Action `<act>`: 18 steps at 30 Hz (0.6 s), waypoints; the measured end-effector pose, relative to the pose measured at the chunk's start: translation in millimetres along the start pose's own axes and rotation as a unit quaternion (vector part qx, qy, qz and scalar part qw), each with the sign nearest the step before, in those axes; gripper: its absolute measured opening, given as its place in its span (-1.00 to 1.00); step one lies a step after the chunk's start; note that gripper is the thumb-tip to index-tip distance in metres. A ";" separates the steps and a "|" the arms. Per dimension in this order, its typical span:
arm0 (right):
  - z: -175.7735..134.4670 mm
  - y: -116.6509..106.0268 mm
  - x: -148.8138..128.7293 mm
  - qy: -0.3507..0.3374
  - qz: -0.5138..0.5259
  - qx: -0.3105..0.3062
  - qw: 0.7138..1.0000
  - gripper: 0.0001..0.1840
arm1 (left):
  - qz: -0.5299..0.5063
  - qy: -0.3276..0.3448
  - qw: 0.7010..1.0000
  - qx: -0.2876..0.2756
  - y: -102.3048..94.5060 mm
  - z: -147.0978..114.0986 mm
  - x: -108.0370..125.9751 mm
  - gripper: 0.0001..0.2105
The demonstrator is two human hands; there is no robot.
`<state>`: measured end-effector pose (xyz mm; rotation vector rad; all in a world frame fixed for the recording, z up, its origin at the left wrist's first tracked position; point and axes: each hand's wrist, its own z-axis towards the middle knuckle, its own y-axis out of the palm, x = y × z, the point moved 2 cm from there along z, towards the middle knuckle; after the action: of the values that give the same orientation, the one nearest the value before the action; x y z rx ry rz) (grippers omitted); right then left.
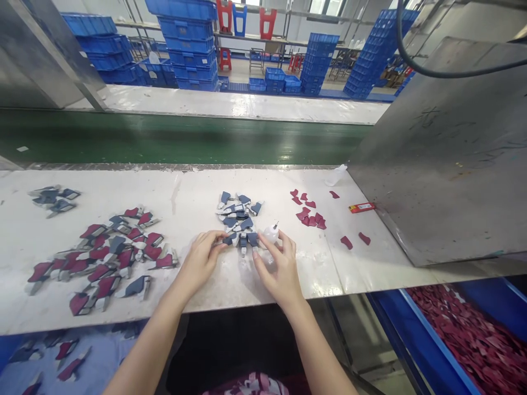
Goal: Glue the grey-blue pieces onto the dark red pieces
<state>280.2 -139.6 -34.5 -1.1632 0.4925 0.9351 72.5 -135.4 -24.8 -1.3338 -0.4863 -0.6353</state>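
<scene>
My left hand pinches the left end of a row of small blue-and-grey plastic pieces, thumb and forefinger closed on one piece. At the right end of that row, the forefinger and thumb of my right hand touch another piece. A white squeeze bottle with a thin metal tip is tucked in my right hand, its lower part mostly covered by fingers. More blue-and-grey pieces lie in a loose cluster just beyond the row.
Maroon-and-grey pieces are heaped on the left, with a few blue ones. Loose maroon flat pieces lie on the right, near a red-and-yellow packet. A metal panel bounds the right side. A green conveyor belt runs behind.
</scene>
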 end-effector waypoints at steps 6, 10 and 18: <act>-9.5 -3.2 1.3 -0.001 0.027 0.043 0.999 -0.54 | -0.068 -0.065 0.995 0.009 7.5 -37.9 4.0 -0.71; -17.3 -6.7 1.0 -0.012 0.044 0.057 0.997 -0.55 | -0.033 -0.075 0.997 0.009 16.3 -52.3 8.2 -0.73; -39.6 -6.4 3.0 0.055 0.158 0.201 0.965 -0.66 | 0.017 -0.028 0.999 -0.029 22.6 -61.3 21.2 -0.78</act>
<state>292.2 -175.9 -47.2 -0.7809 0.9327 0.9871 101.4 -196.2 -38.4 -1.4141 -0.4932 -0.5899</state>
